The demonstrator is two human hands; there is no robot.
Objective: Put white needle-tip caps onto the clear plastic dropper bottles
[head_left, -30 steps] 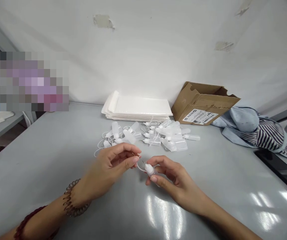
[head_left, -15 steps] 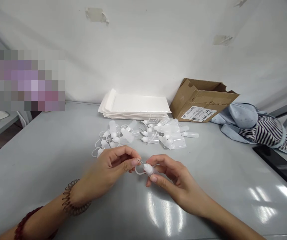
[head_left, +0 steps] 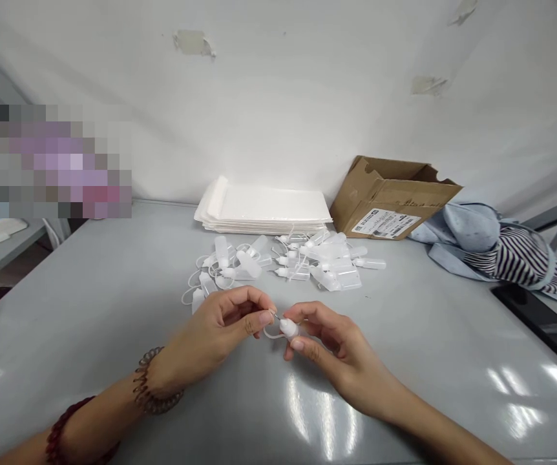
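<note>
My right hand point(head_left: 327, 342) is closed around a small needle-tip bottle point(head_left: 289, 327), thumb below and fingers above, its white top pointing up and to the left. A thin metal needle point(head_left: 276, 316) runs from that top to the fingertips of my left hand point(head_left: 240, 320). A white cap strap point(head_left: 271, 335) curves from the bottle's neck up to the same fingertips, pinched shut; the small end in them is mostly hidden. Both hands are just above the table, close together. Behind them lie several similar translucent bottles point(head_left: 339, 265) in a loose pile, with more bottles point(head_left: 247, 265) to its left.
A stack of white padded envelopes point(head_left: 269, 206) lies against the wall on the grey table point(head_left: 128, 278). Right of it stands an open cardboard box point(head_left: 395, 200), beside blue and striped cloth point(head_left: 511, 252) and a black phone point(head_left: 545, 323). A blurred-out area covers the far left.
The view has shifted slightly, so the background sits a little lower. Both hands keep the same grip on the bottle and strap end, with hardly any movement between them.
</note>
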